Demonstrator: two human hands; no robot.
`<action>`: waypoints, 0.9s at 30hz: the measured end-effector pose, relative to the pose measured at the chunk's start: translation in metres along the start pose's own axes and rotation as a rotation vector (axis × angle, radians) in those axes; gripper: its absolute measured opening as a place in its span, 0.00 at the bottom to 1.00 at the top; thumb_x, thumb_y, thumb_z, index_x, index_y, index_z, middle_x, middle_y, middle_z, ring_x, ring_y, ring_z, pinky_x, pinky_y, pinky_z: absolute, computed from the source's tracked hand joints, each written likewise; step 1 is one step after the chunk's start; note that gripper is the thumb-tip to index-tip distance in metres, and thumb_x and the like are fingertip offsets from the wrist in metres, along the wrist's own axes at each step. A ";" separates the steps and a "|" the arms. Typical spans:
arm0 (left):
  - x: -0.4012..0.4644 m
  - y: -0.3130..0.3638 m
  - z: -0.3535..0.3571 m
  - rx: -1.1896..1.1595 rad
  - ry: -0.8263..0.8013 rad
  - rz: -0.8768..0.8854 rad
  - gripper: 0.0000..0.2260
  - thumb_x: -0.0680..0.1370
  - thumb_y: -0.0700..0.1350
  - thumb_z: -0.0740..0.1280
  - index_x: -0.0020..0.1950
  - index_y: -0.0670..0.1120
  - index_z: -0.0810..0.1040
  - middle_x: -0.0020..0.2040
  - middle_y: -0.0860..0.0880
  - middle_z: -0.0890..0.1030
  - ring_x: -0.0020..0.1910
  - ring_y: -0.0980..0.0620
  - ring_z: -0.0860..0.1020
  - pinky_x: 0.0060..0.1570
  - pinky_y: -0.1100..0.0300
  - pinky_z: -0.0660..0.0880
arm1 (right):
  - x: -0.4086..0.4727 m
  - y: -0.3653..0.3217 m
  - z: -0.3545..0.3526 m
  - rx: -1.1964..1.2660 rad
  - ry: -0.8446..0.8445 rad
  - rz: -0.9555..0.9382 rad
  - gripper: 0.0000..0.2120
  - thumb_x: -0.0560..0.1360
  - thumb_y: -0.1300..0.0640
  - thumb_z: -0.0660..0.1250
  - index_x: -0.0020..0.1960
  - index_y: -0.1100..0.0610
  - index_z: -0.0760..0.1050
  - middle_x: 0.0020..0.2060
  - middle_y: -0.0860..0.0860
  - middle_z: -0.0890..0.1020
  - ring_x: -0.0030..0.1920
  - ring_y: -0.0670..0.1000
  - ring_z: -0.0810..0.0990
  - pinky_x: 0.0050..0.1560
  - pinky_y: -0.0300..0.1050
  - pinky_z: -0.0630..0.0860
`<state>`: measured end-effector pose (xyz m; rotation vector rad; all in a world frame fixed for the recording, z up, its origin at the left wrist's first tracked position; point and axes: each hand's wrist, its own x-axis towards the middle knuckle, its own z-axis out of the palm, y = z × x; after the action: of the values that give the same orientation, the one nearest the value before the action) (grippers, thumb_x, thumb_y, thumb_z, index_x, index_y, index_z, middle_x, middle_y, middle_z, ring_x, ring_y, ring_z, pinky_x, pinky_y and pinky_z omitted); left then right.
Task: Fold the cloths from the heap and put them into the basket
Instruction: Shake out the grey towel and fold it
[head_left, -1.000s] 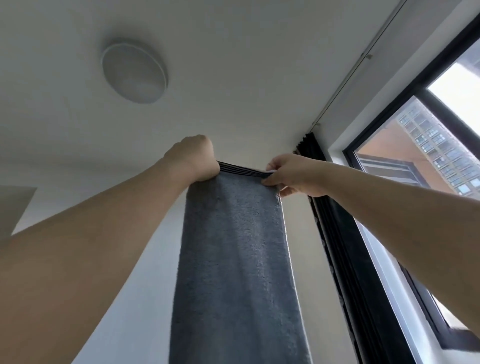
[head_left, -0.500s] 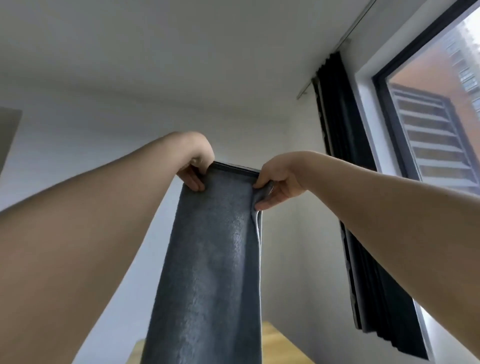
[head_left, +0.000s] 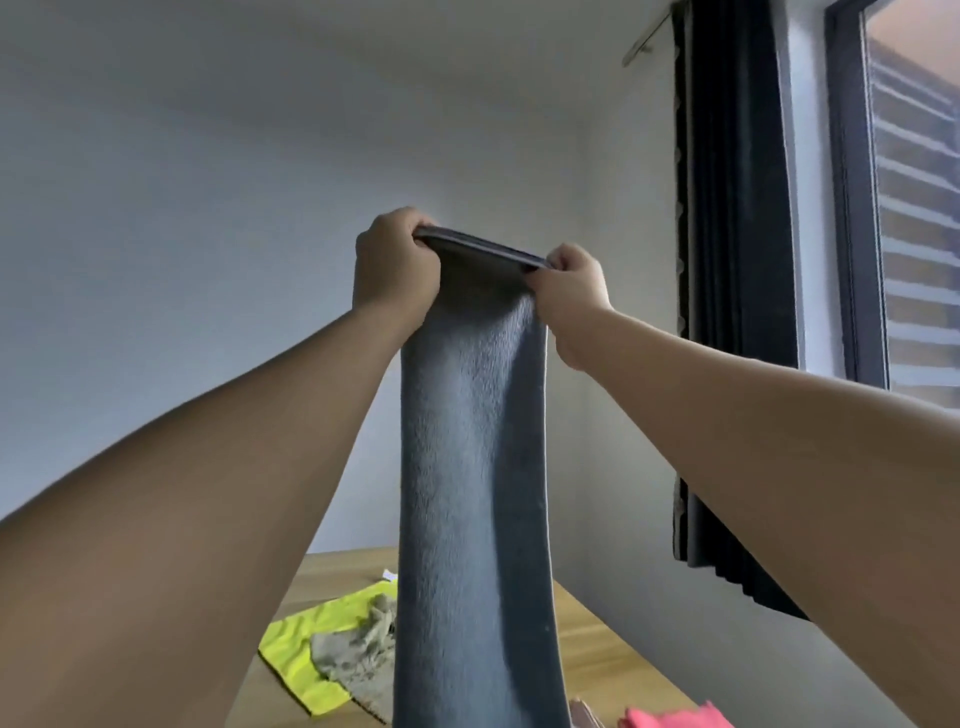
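While the wooden table (head_left: 613, 639) waits below, we hang the long grey towel (head_left: 472, 493) high above it, left hand (head_left: 392, 267) and right hand (head_left: 571, 291) each clamped on a top corner, over yellow cloth (head_left: 306, 654), beige cloth (head_left: 358, 649) and pink cloth (head_left: 670, 717).

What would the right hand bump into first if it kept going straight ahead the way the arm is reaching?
Probably the pale wall behind it. The right hand, gripping the grey towel, shows nothing between; depth is unclear.
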<state>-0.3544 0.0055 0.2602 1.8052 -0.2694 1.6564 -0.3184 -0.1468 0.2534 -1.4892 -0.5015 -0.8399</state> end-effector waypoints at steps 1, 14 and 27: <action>0.002 0.001 0.002 -0.008 0.027 0.014 0.19 0.73 0.32 0.54 0.52 0.43 0.81 0.51 0.45 0.82 0.51 0.47 0.78 0.46 0.63 0.70 | 0.001 -0.001 0.000 -0.008 0.012 -0.042 0.18 0.70 0.67 0.63 0.33 0.51 0.57 0.30 0.50 0.62 0.33 0.50 0.59 0.30 0.43 0.57; -0.016 0.055 -0.024 0.088 -0.003 0.094 0.16 0.75 0.35 0.55 0.57 0.44 0.78 0.54 0.45 0.81 0.54 0.45 0.76 0.46 0.61 0.69 | -0.032 -0.028 -0.051 -0.209 0.039 -0.099 0.13 0.68 0.67 0.58 0.33 0.52 0.59 0.33 0.49 0.66 0.33 0.50 0.61 0.24 0.38 0.59; -0.132 0.081 -0.101 0.266 -0.903 -0.705 0.07 0.71 0.38 0.56 0.42 0.42 0.73 0.37 0.42 0.75 0.30 0.46 0.74 0.35 0.59 0.73 | -0.160 -0.032 -0.112 -0.734 -0.850 0.523 0.12 0.80 0.62 0.58 0.61 0.65 0.69 0.47 0.58 0.79 0.34 0.55 0.84 0.46 0.52 0.81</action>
<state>-0.5043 -0.0332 0.1595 2.3780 0.2122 0.3504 -0.4664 -0.2243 0.1477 -2.5204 -0.3818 0.1048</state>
